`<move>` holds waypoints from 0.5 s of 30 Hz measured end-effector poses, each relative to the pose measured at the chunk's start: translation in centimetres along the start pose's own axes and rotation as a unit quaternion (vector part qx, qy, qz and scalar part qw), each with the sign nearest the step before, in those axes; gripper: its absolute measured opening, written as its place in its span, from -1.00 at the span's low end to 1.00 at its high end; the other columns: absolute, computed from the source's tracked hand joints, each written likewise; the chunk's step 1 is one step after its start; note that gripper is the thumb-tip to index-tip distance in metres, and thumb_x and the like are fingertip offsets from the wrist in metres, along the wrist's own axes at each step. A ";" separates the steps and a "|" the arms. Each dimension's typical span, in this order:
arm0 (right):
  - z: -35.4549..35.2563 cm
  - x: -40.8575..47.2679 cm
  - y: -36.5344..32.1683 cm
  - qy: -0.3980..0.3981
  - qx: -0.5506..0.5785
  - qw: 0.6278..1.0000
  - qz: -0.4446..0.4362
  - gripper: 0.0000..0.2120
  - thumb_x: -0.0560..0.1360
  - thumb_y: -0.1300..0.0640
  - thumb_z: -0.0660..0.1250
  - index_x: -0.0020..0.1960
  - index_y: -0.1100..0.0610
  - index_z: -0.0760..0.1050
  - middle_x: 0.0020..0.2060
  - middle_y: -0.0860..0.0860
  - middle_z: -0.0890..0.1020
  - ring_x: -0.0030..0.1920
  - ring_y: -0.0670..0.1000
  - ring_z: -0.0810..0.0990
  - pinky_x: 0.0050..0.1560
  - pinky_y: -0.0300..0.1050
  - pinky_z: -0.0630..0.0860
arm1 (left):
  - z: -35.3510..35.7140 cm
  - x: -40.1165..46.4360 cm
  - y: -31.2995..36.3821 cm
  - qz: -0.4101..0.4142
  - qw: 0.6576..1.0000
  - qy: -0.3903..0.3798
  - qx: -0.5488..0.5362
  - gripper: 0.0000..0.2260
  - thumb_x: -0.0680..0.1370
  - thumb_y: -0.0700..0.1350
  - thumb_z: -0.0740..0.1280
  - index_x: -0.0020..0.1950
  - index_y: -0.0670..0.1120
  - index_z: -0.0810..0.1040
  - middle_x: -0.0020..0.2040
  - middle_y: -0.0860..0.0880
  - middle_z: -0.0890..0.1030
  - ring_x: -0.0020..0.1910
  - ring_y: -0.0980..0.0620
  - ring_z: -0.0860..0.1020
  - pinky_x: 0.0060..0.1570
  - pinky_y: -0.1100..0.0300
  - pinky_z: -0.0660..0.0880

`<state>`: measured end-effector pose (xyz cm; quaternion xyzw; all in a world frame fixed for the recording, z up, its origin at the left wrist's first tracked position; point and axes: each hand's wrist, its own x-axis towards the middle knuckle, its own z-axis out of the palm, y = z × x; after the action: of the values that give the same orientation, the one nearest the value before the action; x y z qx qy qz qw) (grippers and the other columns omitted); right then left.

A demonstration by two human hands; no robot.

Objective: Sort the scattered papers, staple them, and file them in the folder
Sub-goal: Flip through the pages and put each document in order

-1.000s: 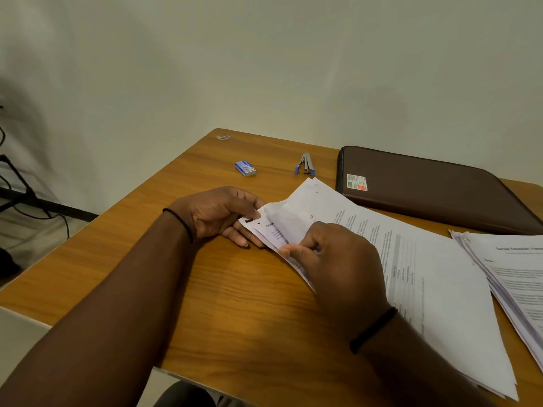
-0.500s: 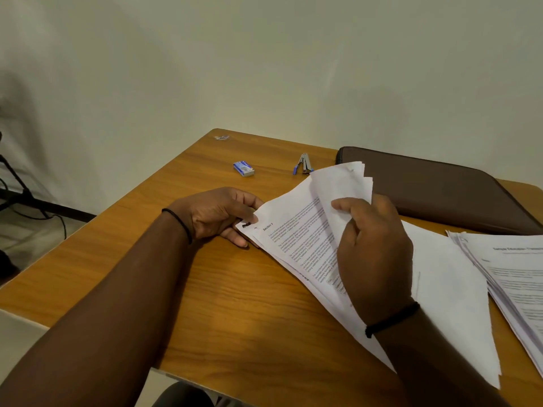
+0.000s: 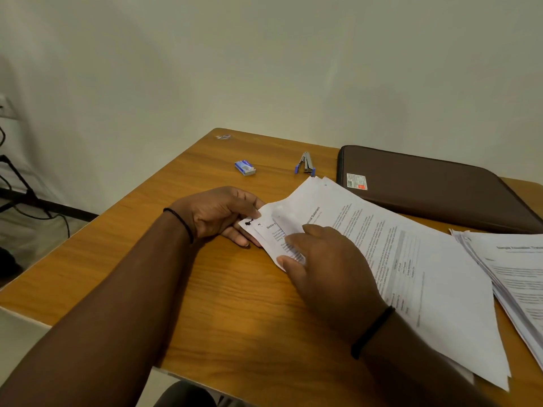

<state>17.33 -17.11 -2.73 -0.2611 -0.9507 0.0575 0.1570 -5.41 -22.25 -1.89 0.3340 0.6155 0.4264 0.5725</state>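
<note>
White sheets of the paper set (image 3: 382,259) lay flat on the table (image 3: 205,289) again; half a second before, my right hand (image 3: 329,268) had held the top page lifted. It now pressed the page down with loosely curved fingers, while my left hand (image 3: 217,214) pinched the corner. I judged stapling came next; the stapler (image 3: 305,163) and the folder (image 3: 435,186) waited behind.

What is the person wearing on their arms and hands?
Not much! Both arms are bare, with no sleeves showing. The left hand has a thin black band around its wrist, and the right hand has a slightly thicker black band around its wrist. No rings, gloves or watch show on either hand.
</note>
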 end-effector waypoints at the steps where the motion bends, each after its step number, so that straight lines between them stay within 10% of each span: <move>1: -0.2 0.0 0.0 -0.010 -0.003 1.000 0.005 -0.54 0.59 -0.23 0.21 0.38 -0.02 0.47 0.28 -0.05 0.55 0.23 -0.01 0.50 0.22 -0.12 0.44 | 0.0 0.0 0.0 -0.001 1.000 0.001 0.002 -0.80 0.64 -0.28 0.19 0.20 -0.22 0.55 -0.01 -0.25 0.69 -0.26 -0.07 0.70 -0.38 0.20 0.64; 15: -0.2 -0.1 -0.4 -0.024 -0.009 0.999 0.031 -0.40 0.54 -0.40 0.09 0.42 -0.07 0.43 0.33 -0.10 0.52 0.26 -0.03 0.50 0.19 -0.17 0.44 | -0.1 -0.2 0.0 0.013 1.000 -0.020 -0.007 -0.76 0.59 -0.27 0.27 0.25 -0.21 0.53 0.03 -0.25 0.69 -0.24 -0.06 0.70 -0.38 0.21 0.64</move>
<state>17.33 -17.52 -2.47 -0.2905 -0.9461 0.0599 0.1303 -5.48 -22.40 -1.81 0.3462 0.5965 0.4313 0.5816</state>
